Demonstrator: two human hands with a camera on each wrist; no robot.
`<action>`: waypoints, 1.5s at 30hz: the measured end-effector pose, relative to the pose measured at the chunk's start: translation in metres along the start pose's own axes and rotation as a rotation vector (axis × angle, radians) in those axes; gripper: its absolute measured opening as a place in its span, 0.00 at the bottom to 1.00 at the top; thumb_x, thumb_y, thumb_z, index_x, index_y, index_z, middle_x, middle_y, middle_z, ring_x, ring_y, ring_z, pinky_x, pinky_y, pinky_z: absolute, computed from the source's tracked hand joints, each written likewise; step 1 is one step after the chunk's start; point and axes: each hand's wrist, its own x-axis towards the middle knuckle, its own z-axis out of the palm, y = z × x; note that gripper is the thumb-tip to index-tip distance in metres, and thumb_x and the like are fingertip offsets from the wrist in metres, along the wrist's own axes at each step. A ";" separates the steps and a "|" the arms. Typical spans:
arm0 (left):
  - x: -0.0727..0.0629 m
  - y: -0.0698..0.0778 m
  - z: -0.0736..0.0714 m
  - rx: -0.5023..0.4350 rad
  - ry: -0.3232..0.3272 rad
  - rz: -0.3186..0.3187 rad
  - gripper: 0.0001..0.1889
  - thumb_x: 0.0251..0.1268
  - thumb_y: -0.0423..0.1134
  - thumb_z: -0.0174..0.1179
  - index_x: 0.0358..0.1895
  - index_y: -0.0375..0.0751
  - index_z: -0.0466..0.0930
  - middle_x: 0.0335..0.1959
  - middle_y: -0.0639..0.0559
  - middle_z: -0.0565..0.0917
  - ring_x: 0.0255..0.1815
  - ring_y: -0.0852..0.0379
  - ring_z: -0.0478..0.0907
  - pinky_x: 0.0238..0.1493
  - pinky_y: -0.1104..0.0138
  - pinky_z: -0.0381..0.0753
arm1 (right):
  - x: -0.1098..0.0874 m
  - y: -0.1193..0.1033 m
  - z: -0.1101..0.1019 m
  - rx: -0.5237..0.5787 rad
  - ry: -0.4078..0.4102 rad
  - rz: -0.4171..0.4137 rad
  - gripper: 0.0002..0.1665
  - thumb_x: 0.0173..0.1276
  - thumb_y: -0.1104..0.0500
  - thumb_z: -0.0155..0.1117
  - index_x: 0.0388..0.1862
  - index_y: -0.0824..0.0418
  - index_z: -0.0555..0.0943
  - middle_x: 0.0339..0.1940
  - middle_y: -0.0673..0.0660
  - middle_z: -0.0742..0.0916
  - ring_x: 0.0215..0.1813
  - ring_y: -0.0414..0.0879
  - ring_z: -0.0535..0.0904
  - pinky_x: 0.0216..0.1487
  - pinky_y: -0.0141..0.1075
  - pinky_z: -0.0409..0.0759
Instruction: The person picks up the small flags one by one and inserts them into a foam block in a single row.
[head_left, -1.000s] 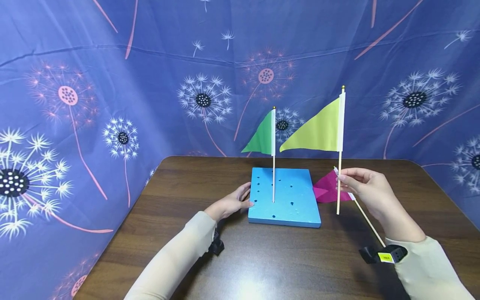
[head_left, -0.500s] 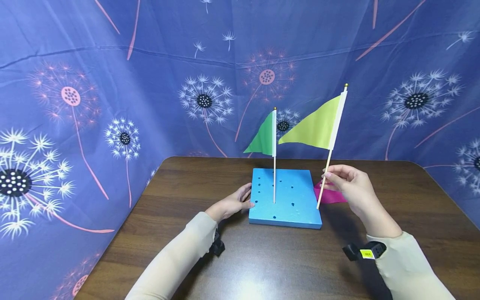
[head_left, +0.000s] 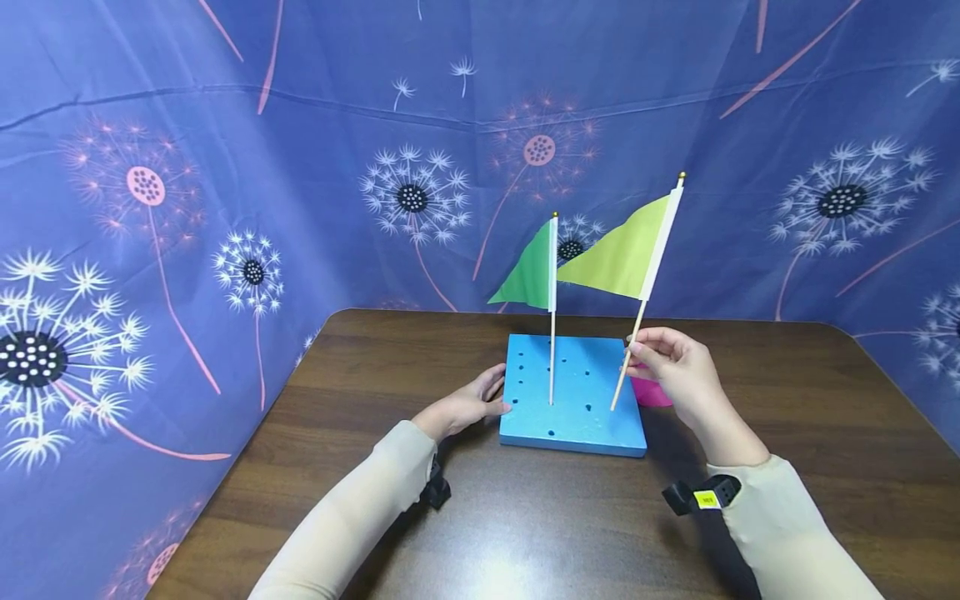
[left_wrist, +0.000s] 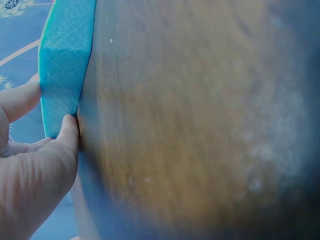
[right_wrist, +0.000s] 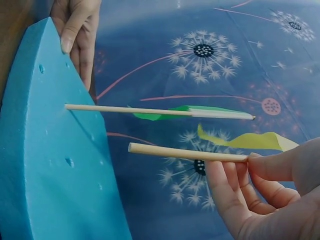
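Note:
My left hand holds the left edge of a blue foam board with small holes in its top. In the right wrist view its thumb lies on the board's face, with the other fingers along the edge. Upright in the board stands a green pennant flag on a thin wooden stick. My right hand pinches the stick of a yellow pennant flag between thumb and fingertips. This flag leans to the right, and its lower stick end hangs free, above the board's right side.
Partly hidden behind my right hand, a magenta flag lies on the brown wooden table, right of the board. A blue cloth with dandelion prints hangs behind and to the left of the table.
My right hand has carried the yellow flag leftward, from beside the board to over its right side, and the flag has tilted rightward. My left hand keeps its place.

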 end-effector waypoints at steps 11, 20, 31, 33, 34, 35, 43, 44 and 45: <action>-0.003 0.004 0.001 -0.005 0.000 0.006 0.42 0.70 0.28 0.54 0.79 0.42 0.37 0.80 0.45 0.41 0.80 0.49 0.40 0.76 0.55 0.53 | 0.012 0.017 0.012 -0.040 0.012 0.002 0.03 0.71 0.66 0.58 0.42 0.64 0.76 0.29 0.43 0.85 0.33 0.35 0.83 0.39 0.32 0.85; 0.000 -0.001 0.002 0.000 -0.010 0.005 0.41 0.71 0.30 0.53 0.79 0.42 0.37 0.80 0.45 0.42 0.80 0.49 0.40 0.77 0.54 0.50 | 0.019 0.033 0.018 -0.042 0.051 0.060 0.06 0.72 0.66 0.56 0.45 0.68 0.75 0.28 0.44 0.85 0.33 0.34 0.82 0.40 0.34 0.85; 0.001 0.000 0.000 0.012 -0.001 0.008 0.42 0.70 0.29 0.54 0.79 0.42 0.37 0.80 0.45 0.42 0.80 0.49 0.41 0.77 0.54 0.52 | 0.024 0.047 0.020 -0.067 0.069 0.088 0.11 0.72 0.66 0.56 0.48 0.73 0.74 0.28 0.45 0.84 0.32 0.34 0.82 0.39 0.32 0.85; 0.001 0.000 0.000 0.007 -0.002 0.009 0.42 0.70 0.28 0.54 0.79 0.42 0.37 0.80 0.44 0.42 0.80 0.49 0.41 0.76 0.54 0.53 | 0.025 0.048 0.021 -0.072 0.070 0.085 0.14 0.72 0.65 0.56 0.51 0.75 0.73 0.30 0.47 0.84 0.32 0.34 0.82 0.39 0.32 0.85; 0.001 0.000 0.000 0.005 0.000 0.008 0.42 0.70 0.28 0.54 0.79 0.42 0.37 0.80 0.44 0.42 0.80 0.49 0.41 0.76 0.54 0.53 | 0.025 0.048 0.022 -0.079 0.070 0.085 0.14 0.73 0.65 0.56 0.51 0.75 0.73 0.30 0.48 0.84 0.33 0.34 0.82 0.39 0.32 0.85; 0.001 0.000 0.000 0.004 0.002 0.009 0.42 0.70 0.28 0.54 0.79 0.42 0.37 0.80 0.44 0.42 0.80 0.48 0.41 0.76 0.54 0.53 | 0.026 0.048 0.022 -0.084 0.070 0.086 0.14 0.73 0.65 0.56 0.51 0.75 0.73 0.30 0.48 0.84 0.33 0.34 0.82 0.39 0.32 0.85; 0.002 -0.001 0.000 0.005 0.002 0.008 0.42 0.70 0.29 0.54 0.79 0.43 0.37 0.80 0.45 0.41 0.80 0.49 0.41 0.77 0.54 0.52 | 0.027 0.047 0.027 -0.091 0.059 0.086 0.11 0.73 0.65 0.56 0.48 0.73 0.74 0.29 0.48 0.83 0.33 0.35 0.82 0.40 0.34 0.86; 0.002 -0.001 0.000 0.009 0.001 0.005 0.42 0.70 0.29 0.54 0.79 0.43 0.37 0.80 0.45 0.41 0.80 0.50 0.41 0.77 0.54 0.52 | 0.027 0.048 0.027 -0.094 0.059 0.086 0.12 0.72 0.66 0.56 0.49 0.74 0.74 0.29 0.48 0.83 0.32 0.35 0.81 0.40 0.33 0.86; 0.002 -0.001 -0.001 0.013 0.000 0.003 0.42 0.70 0.30 0.54 0.79 0.44 0.37 0.80 0.46 0.41 0.80 0.50 0.41 0.77 0.54 0.51 | 0.027 0.048 0.027 -0.098 0.056 0.086 0.13 0.72 0.66 0.56 0.50 0.75 0.74 0.29 0.48 0.83 0.32 0.35 0.81 0.40 0.33 0.86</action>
